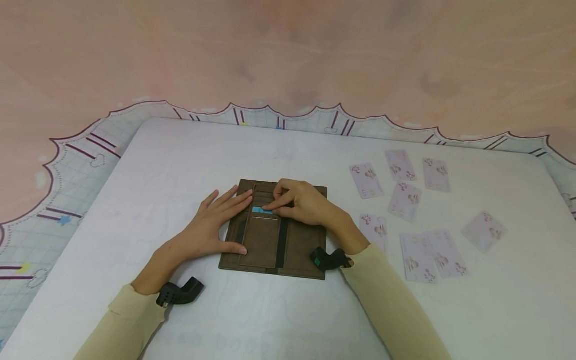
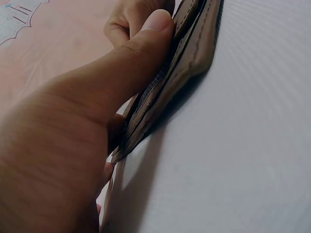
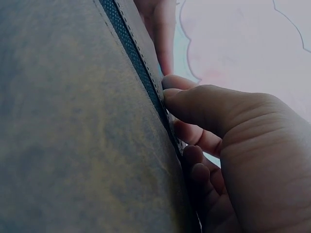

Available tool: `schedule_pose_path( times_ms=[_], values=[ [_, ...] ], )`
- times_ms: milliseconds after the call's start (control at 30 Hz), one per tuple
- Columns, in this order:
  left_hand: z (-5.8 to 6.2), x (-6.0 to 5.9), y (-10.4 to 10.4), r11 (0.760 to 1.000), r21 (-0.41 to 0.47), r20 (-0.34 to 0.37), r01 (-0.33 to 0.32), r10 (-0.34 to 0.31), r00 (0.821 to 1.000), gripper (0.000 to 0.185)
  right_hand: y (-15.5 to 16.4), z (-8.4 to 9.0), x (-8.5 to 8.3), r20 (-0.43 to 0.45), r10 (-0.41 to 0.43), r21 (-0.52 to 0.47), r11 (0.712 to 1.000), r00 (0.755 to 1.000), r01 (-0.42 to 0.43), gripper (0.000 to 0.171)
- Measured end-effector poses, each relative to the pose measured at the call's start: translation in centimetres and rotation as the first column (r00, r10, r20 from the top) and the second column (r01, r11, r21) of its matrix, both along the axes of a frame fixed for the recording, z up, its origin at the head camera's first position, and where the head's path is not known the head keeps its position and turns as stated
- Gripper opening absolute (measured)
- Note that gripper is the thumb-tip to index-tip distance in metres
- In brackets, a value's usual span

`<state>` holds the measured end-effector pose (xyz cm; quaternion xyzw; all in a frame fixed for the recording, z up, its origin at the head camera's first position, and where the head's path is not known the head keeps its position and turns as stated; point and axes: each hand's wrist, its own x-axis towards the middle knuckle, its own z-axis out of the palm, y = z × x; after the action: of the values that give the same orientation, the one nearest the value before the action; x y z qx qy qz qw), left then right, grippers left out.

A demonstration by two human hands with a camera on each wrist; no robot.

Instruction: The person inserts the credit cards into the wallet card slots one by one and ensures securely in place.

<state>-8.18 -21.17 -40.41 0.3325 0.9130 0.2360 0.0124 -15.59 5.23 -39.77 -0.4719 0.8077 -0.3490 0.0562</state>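
Head | right hand (image 1: 302,202) pinches blue card (image 1: 262,210) | wallet (image 1: 274,235) open

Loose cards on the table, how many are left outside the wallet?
8, all right of the wallet: three in a back row, one below them, one by the right wrist, two overlapping in front, one far right. More may be hidden.

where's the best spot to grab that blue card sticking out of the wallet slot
Probably the blue card by its exposed top strip, pinched from the far side toward the wall: the rest sits buried in the brown wallet slot. The right hand already pinches there; the left hand presses the wallet flat.
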Motion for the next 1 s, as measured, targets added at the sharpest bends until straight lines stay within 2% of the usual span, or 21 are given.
schedule_pose_path(
  times_ms=[400,800,1000],
  values=[
    [0.49,0.1,0.15,1.0,0.001,0.019,-0.007,0.007,1.0,0.104,-0.02,0.27,-0.01,0.018,0.01,0.013,1.0,1.0,-0.01,0.019],
    [0.38,0.03,0.18,1.0,0.007,0.019,-0.004,0.003,1.0,0.105,0.09,0.41,0.05,0.028,0.021,0.004,1.0,0.999,-0.021,0.019],
    [0.4,0.03,0.09,1.0,0.005,0.015,-0.002,0.002,1.0,0.104,-0.04,0.55,0.08,0.098,-0.027,0.03,0.999,0.995,0.025,0.018]
  ],
)
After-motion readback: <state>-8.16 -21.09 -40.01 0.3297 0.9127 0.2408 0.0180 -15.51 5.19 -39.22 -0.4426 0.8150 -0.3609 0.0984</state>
